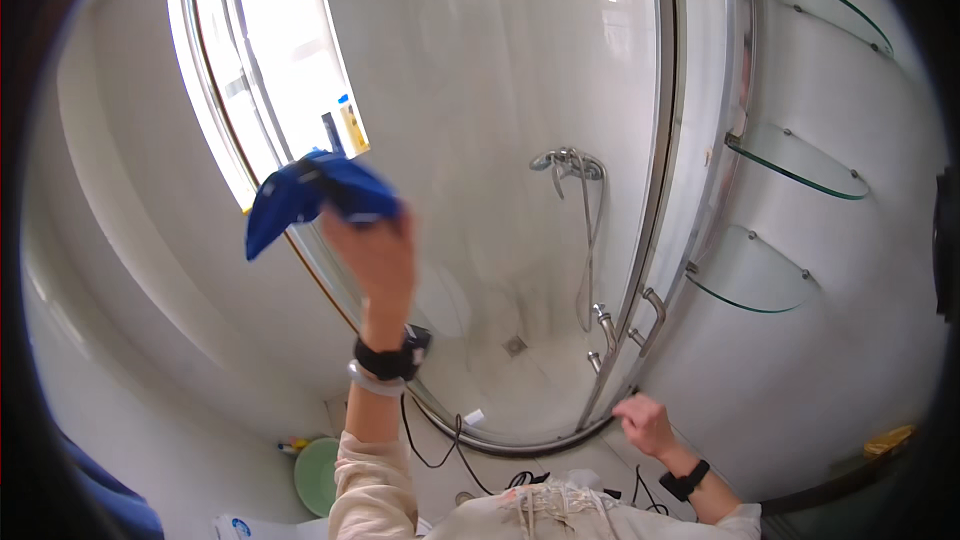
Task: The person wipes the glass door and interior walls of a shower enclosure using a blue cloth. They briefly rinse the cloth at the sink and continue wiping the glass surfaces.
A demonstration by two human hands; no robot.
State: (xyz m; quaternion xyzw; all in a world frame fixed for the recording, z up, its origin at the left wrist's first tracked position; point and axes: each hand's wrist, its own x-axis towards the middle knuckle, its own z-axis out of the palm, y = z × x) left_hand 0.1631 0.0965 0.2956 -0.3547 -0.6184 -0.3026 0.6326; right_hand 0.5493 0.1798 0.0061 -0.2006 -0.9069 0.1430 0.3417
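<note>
A blue cloth (315, 190) with a dark band across it is gripped in my raised left hand (372, 255). It is held up in front of the curved glass shower screen (470, 90), near the left side. Whether it touches the glass I cannot tell. Slight blur softens the hand and hides some of the fingers. My right hand (646, 425) hangs low at the right, its fingers curled in with nothing visible in them. The closest thing to it is the shower's lower rim (540, 448), below the metal door handle (652, 320).
Behind the glass are a shower mixer (568, 164) with a hose and a floor drain (514, 346). Bottles (350, 125) stand by the bright window. Glass shelves (800, 175) jut from the right wall. A green basin (316, 477) and a black cable (458, 440) lie low down.
</note>
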